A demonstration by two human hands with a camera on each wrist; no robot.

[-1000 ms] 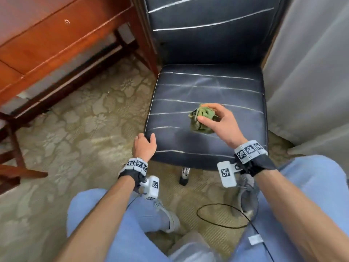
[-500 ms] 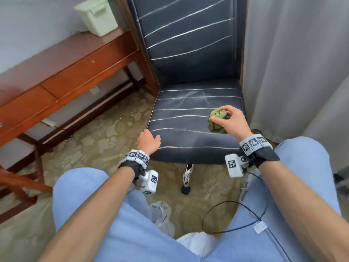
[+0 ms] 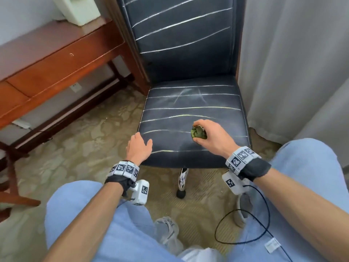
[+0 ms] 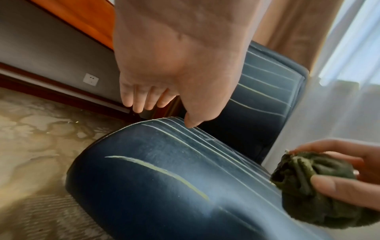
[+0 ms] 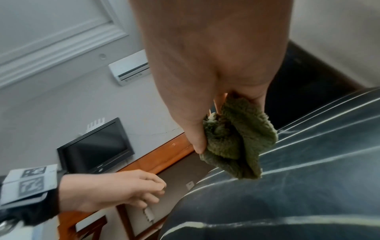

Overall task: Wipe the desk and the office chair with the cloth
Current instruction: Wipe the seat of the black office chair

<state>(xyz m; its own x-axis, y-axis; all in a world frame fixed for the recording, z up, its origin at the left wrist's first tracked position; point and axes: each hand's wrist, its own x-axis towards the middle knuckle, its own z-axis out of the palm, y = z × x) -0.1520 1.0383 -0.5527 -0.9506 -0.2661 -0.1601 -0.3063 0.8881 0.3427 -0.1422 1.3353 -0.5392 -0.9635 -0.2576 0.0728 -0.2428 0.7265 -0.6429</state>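
Note:
The office chair has a dark blue seat (image 3: 188, 110) with pale stripes and a tall backrest (image 3: 181, 44). My right hand (image 3: 213, 137) grips a bunched green cloth (image 3: 197, 133) over the front right part of the seat. In the right wrist view the cloth (image 5: 236, 142) hangs from my fingers and its lower edge meets the seat (image 5: 308, 162). My left hand (image 3: 140, 144) hovers at the seat's front-left corner. In the left wrist view this hand (image 4: 174, 73) holds nothing, fingers loosely curled, thumb just above the seat (image 4: 164, 178). The wooden desk (image 3: 47, 59) stands to the left.
A pale green box (image 3: 79, 10) sits on the desk. A grey curtain (image 3: 292, 72) hangs close against the chair's right side. A chrome chair leg (image 3: 182, 182) and a black cable loop (image 3: 245, 233) lie on the patterned carpet between my knees.
My right hand has drawn the cloth across the seat towards its front right. My left hand has eased off the front-left corner. The head view has lifted, showing more backrest and desk.

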